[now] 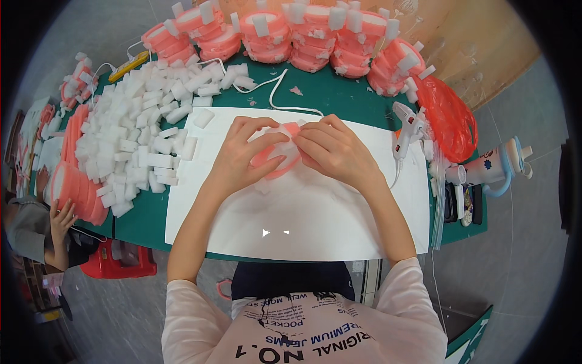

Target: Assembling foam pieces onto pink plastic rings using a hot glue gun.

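Over a white sheet (291, 212) on the table, both my hands are closed on one pink, fuzzy-looking oval ring (280, 172). My left hand (247, 151) grips the ring's left side, with thumb and fingers curved around it. At its upper right, the fingertips of my right hand (337, 149) pinch close to a small pink-and-white piece (291, 128). My fingers partly hide the ring and that piece. To the left lies a big heap of white foam blocks (136, 130), some resting on the sheet's edge.
Stacks of pink rings with white blocks (265, 36) line the far edge. A white glue gun (407, 130) lies right, near a red plastic bag (447, 118) and a tumbler (488, 165). Another person's hand (62, 219) touches pink rings (79, 182) at left, above a red stool (118, 259).
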### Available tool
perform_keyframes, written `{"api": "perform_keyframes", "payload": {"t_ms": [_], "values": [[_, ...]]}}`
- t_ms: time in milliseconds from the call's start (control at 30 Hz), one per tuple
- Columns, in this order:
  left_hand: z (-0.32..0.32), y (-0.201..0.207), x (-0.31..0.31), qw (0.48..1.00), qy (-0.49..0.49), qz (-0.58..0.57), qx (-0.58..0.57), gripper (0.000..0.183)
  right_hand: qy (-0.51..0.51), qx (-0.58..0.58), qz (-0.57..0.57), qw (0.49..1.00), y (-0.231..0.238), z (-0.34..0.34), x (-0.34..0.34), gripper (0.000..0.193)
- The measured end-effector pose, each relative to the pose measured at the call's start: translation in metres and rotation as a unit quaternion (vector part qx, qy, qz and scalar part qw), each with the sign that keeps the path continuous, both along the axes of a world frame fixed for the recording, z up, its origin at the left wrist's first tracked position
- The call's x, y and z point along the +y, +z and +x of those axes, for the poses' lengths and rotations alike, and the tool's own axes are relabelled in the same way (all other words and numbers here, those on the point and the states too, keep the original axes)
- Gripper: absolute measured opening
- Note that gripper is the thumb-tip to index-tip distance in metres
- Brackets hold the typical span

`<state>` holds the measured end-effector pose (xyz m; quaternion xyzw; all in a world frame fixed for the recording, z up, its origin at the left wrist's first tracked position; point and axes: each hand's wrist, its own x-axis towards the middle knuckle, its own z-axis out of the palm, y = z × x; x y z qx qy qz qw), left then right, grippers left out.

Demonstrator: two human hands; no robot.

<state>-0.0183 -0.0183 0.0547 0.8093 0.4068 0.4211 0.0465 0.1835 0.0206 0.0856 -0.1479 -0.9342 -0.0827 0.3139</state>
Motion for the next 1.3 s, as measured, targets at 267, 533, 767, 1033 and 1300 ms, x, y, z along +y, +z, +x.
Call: {"api": "perform_keyframes", "payload": {"t_ms": [267, 533, 767, 1033, 1300], "values": [[0.01, -0.01, 0.004, 0.994, -0.007, 0.074, -0.082, 0.028, 0.03, 0.036, 0.025, 0.999, -0.013, -0.01, 0.0, 0.036], [0.007, -0.012, 0.002, 0.992, 0.018, 0.121, -0.018, 0.028, -0.009, 0.023, 0.084, 0.996, -0.017, -0.014, -0.004, 0.027], [0.012, -0.015, 0.002, 0.985, 0.045, 0.169, 0.011, 0.027, -0.036, 0.013, 0.061, 0.997, -0.019, -0.019, -0.01, 0.016], [0.014, -0.015, -0.001, 0.981, 0.061, 0.18, 0.037, 0.023, -0.052, 0.068, -0.037, 0.996, -0.024, -0.024, -0.016, 0.013], [0.012, -0.016, -0.003, 0.982, 0.062, 0.171, 0.052, 0.026, -0.043, 0.128, -0.043, 0.99, -0.025, -0.03, -0.019, 0.012]]}}
